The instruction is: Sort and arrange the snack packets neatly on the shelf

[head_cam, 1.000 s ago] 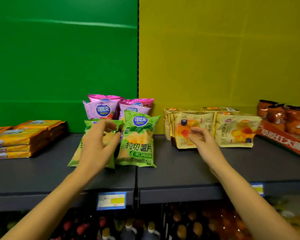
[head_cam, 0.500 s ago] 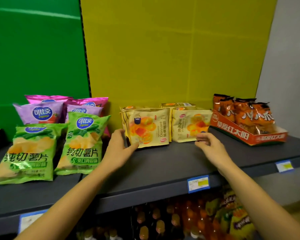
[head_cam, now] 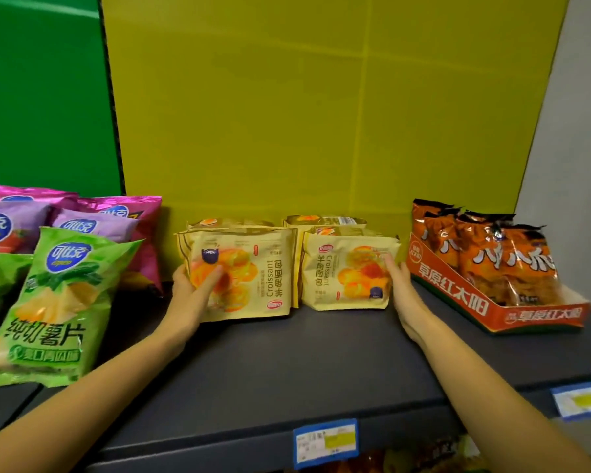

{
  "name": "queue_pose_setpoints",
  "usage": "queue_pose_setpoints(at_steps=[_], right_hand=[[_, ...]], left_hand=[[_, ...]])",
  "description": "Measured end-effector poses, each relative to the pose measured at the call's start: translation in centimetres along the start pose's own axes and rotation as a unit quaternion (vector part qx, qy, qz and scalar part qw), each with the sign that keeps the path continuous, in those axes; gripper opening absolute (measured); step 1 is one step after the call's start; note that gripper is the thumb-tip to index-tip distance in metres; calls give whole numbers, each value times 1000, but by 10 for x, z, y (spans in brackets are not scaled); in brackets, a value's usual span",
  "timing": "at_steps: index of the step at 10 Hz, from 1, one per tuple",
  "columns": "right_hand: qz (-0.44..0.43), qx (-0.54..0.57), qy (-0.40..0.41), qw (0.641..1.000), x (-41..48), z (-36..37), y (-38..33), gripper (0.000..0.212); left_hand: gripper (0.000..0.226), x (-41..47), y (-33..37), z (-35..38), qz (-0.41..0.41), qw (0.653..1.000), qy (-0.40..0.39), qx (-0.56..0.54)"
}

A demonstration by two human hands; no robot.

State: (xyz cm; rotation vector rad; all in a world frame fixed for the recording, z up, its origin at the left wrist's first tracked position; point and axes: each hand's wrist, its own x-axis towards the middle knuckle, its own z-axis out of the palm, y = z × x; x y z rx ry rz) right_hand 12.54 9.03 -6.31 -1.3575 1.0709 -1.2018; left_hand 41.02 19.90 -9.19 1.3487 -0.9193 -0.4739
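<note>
The shelf (head_cam: 321, 363) is dark grey, backed by a green panel (head_cam: 41, 97) and a mustard-yellow panel (head_cam: 321, 114). The left croissant packet (head_cam: 253, 268) and right croissant packet (head_cam: 342, 268) are pale yellow, printed with orange and red pastry pictures and a small dark-blue badge. The chip bag (head_cam: 58, 302) is bright green with a blue oval logo and yellow crisps; the snack bags (head_cam: 144, 216) behind it are pink and lilac. The tray (head_cam: 458, 295) is orange-red with white characters, its packets (head_cam: 512, 264) orange-brown. Price tags (head_cam: 325, 442) are blue with a yellow patch
</note>
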Motion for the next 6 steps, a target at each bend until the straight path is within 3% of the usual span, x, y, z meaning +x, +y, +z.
queue_pose_setpoints(at_steps=[2, 4, 6], right_hand=[[4, -15, -59, 998, 12, 13, 6, 66], [5, -3, -83, 997, 24, 9, 10, 74], [15, -50, -98, 994, 22, -28, -9, 79]], left_hand=[[73, 1, -3, 15, 27, 1000, 9, 6], [69, -4, 3, 14, 11, 1000, 20, 4], [59, -20, 21, 22, -13, 995, 92, 28]])
